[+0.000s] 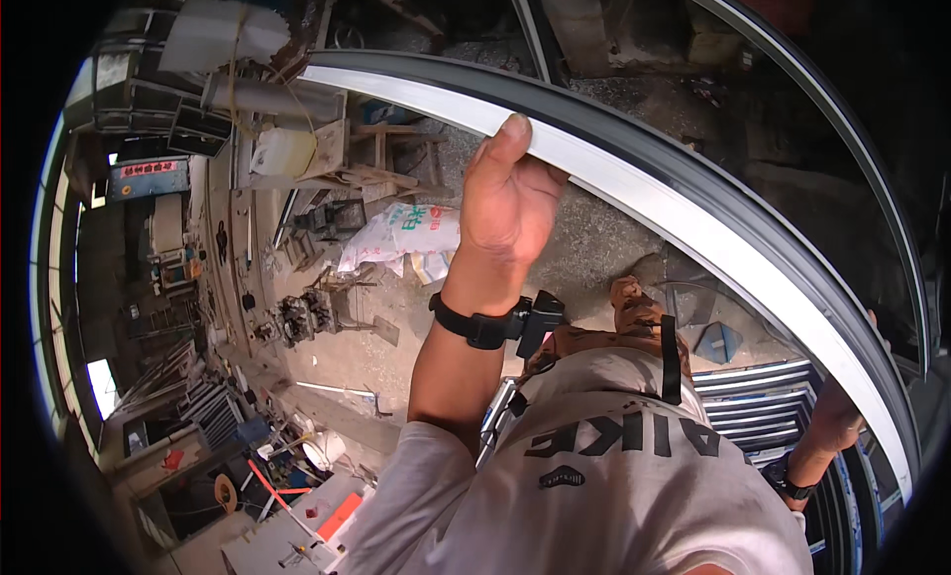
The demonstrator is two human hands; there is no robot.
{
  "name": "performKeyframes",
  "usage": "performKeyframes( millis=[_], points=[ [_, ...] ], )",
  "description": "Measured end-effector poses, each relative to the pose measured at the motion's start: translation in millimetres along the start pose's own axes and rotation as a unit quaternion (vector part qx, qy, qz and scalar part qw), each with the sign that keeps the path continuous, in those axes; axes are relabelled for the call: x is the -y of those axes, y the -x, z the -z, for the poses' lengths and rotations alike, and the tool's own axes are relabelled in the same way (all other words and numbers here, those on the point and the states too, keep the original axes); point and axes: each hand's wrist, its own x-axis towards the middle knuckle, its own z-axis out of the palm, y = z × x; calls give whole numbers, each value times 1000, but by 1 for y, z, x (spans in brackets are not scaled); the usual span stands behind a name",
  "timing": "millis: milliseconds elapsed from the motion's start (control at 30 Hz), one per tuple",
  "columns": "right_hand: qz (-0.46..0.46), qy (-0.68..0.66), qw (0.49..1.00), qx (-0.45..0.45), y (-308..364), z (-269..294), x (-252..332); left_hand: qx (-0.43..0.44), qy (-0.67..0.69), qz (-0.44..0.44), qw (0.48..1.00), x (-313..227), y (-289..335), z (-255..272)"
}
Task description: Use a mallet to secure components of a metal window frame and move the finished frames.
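Two hands are closed on a long grey-and-white frame rail [693, 213] running 11 to 5 o'clock, left hand [505, 204] gripping mid-rail, right hand [837, 417] low; carrying judged underway, level support needed next.

I see a white sack [401, 233] on the concrete floor [584, 258], wooden stool [391, 144] behind it, stacked metal profiles [758, 402] lower right, orange strip [340, 516] on white tabletop [272, 545], cluttered workshop benches left.
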Motion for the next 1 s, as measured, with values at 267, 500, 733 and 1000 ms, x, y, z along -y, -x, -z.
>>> performKeyframes(
  millis=[267,500,733,1000],
  points=[
    [199,101,973,-63,-36,-71,11,113,9,-137,984,-103,102,37],
    [342,65,936,-52,-58,-185,23,62,26,-216,974,-178,194,89],
    [369,-77,916,135,-54,-312,43,-36,31,-311,949,-236,273,148],
    [261,-366,788,421,-57,-469,11,-147,-17,-448,882,-295,340,184]
  ],
)
